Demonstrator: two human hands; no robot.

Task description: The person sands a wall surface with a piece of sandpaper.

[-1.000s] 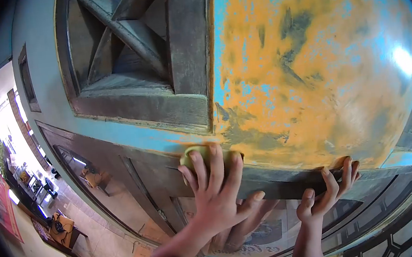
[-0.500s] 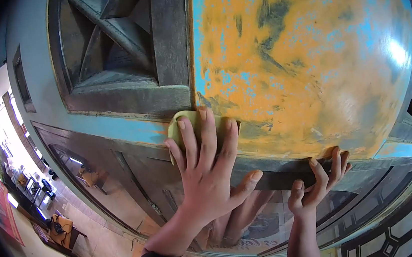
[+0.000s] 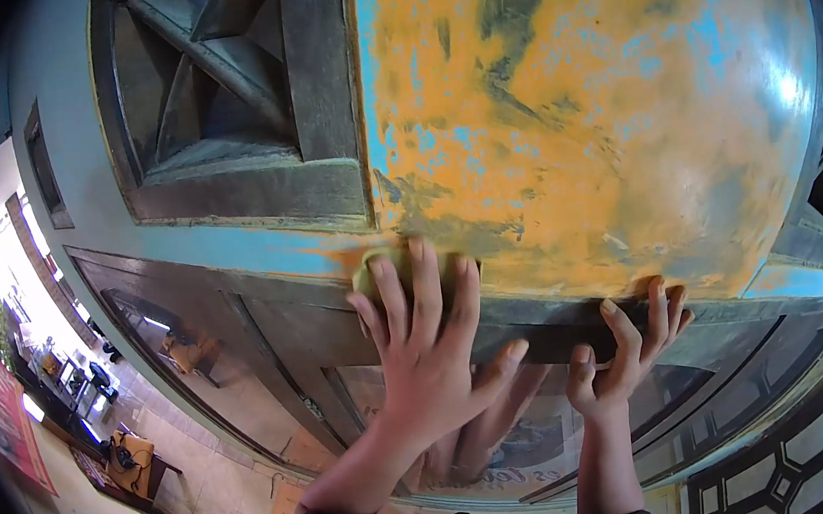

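My left hand (image 3: 427, 356) lies with fingers spread over a yellow-green sheet that looks like sandpaper (image 3: 373, 273), pressing it against the lower left corner of an orange-and-blue patchy panel (image 3: 619, 135). Most of the sheet is hidden beneath the fingers. My right hand (image 3: 627, 355) rests its bent fingertips on the dark wooden rail (image 3: 539, 329) along the panel's lower edge, its thumb apart below. Nothing shows in that hand. Dark scuffs and bits of blue show through the orange surface.
Left of the panel is a dark wooden frame with crossed bars (image 3: 210, 57). Below runs a light-blue strip (image 3: 261, 253), then glazed wood with reflections. A small table (image 3: 130, 462) stands on the tiled floor at lower left. A dark lattice (image 3: 786, 479) is at lower right.
My left hand and the sheet have slid slightly right along the panel's lower edge. My right hand stays at about the same place on the rail. The view has shifted a little.
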